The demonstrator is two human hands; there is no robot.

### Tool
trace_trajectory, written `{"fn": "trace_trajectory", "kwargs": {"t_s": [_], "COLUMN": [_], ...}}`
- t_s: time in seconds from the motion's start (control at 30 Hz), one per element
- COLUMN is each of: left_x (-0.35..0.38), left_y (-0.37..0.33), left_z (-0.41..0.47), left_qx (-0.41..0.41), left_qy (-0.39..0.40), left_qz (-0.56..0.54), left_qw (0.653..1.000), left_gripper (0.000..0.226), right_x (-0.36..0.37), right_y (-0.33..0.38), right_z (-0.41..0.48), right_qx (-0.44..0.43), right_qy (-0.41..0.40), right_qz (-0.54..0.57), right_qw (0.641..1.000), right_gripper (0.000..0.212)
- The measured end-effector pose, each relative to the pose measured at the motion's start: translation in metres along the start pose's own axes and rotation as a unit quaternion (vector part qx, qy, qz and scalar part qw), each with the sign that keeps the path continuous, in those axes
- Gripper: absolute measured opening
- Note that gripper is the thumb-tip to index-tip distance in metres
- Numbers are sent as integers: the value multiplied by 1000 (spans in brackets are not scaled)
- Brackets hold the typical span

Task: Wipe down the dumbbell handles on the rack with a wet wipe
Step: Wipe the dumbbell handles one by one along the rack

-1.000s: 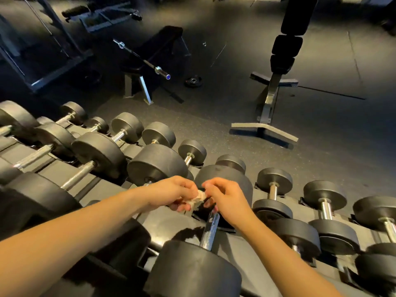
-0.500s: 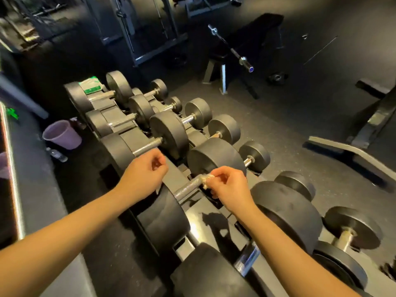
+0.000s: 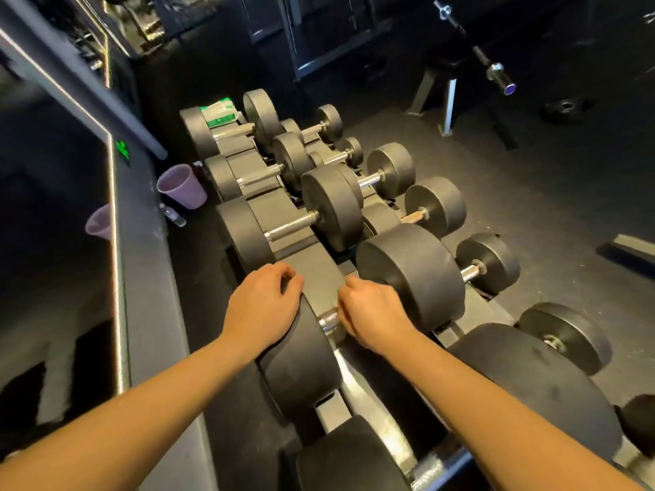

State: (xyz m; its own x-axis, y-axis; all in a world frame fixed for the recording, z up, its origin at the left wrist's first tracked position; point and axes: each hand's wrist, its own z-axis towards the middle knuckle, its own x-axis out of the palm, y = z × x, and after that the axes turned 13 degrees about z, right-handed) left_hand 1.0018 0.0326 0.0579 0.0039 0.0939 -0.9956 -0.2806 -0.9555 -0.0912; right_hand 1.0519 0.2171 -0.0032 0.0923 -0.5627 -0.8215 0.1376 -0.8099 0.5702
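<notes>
Your left hand (image 3: 264,306) is lying on top of the black head (image 3: 301,363) of the dumbbell nearest you, its fingers curling over the head's far rim; your right hand (image 3: 372,313) is clenching round that dumbbell's knurled handle (image 3: 329,318), just right of your left hand, with a short bare stretch of steel showing between the two; the wet wipe is hidden, and you cannot tell whether it is lying under your right palm; the dumbbell's other head (image 3: 414,274) is sitting just beyond and right of your right hand; the rack (image 3: 312,265) is running away from your fingertips, carrying more dumbbells in rows beyond both hands; well beyond your left hand, a green-and-white pack of wipes (image 3: 219,113) is resting on the farthest dumbbell; a purple cup (image 3: 182,187) is standing on the floor beyond and left of your left hand, beside the rack, with a small clear bottle (image 3: 173,216) lying just on the near side of it.
</notes>
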Motion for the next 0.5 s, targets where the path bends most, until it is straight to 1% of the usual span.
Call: {"fn": "trace_trajectory", "kwargs": {"t_s": [0.07,0.1,0.17,0.2,0.23,0.3,0.33,0.37,0.4,0.43,0.47,0.5], "left_x": [1,2,2,2,2,3,3,2,2,1,1,0], "left_y": [-1,-1,-2,-1,-1,0,1,0,0,-1,-2,-3], "left_z": [0,0,0,0,0,0,0,0,-1,0,0,-1], "left_qx": [1,2,-1,-3,-3,3,6,7,7,6,6,8], "left_qy": [-2,-2,-4,-4,-4,-5,-5,-4,-3,-4,-6,-8], "left_qz": [1,6,16,16,14,6,1,-2,-4,-3,-3,-1], "left_qw": [1000,1000,1000,1000,1000,1000,1000,1000,1000,1000,1000,1000], "left_gripper": [23,24,24,24,24,24,24,23,22,21,21,21], "right_x": [-1,0,7,11,13,17,19,22,26,30,34,38], "right_y": [-5,0,14,22,26,17,8,0,-5,-6,-2,3], "right_z": [5,7,11,10,8,2,-2,-8,-13,-16,-18,-20], "right_qx": [55,64,43,24,7,-11,11,51,95,122,130,132], "right_qy": [-4,3,36,54,61,23,-15,-52,-91,-128,-155,-158], "right_qz": [-20,2,98,139,150,112,110,125,156,188,221,258], "right_qw": [998,998,994,988,987,993,994,989,979,966,954,944], "right_gripper": [18,17,14,18,22,23,20,18,17,17,16,16]}}
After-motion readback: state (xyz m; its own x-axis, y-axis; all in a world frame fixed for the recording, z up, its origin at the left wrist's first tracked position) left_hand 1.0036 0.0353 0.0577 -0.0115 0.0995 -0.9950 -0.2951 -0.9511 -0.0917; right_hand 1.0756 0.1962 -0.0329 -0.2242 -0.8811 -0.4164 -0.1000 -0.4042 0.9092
